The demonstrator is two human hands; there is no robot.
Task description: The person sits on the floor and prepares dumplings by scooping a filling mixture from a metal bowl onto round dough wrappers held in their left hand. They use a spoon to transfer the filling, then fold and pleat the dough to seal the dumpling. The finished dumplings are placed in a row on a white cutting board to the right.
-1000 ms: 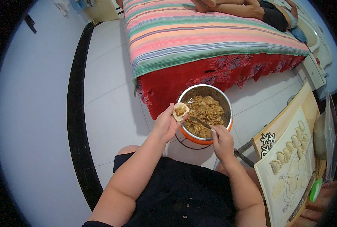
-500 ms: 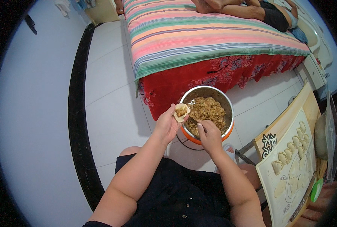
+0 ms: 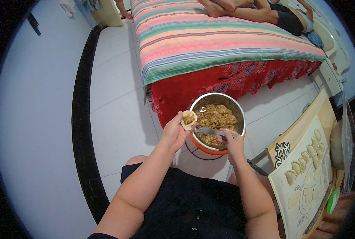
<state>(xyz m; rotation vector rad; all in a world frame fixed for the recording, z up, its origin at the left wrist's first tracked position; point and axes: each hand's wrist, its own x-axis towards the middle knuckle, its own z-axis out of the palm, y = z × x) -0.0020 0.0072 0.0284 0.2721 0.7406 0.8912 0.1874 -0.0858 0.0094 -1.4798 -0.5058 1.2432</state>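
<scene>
My left hand (image 3: 174,132) cups a round dumpling wrapper (image 3: 189,126), with a small lump of brown filling (image 3: 188,119) in its middle. In my right hand (image 3: 235,147) is a flat metal utensil (image 3: 211,131), held by one end. Its other end reaches left to just beside the wrapper and my left fingers; whether it touches them I cannot tell. Below both hands stands a steel bowl (image 3: 219,95) of minced filling (image 3: 218,114), with a small shiny metal piece (image 3: 201,109) at its inner left side.
The bowl rests on an orange base (image 3: 209,150). At right, a wooden table (image 3: 318,104) bears a white mat (image 3: 285,191) with several folded dumplings (image 3: 305,155) and flat wrappers (image 3: 309,187). Ahead is a striped bed (image 3: 209,38) with a person (image 3: 257,15) lying on it.
My right hand has moved right and slightly down, drawing the utensil away from the wrapper so that its flat length shows. My left hand has shifted only slightly. A limb shows more by the far doorway.
</scene>
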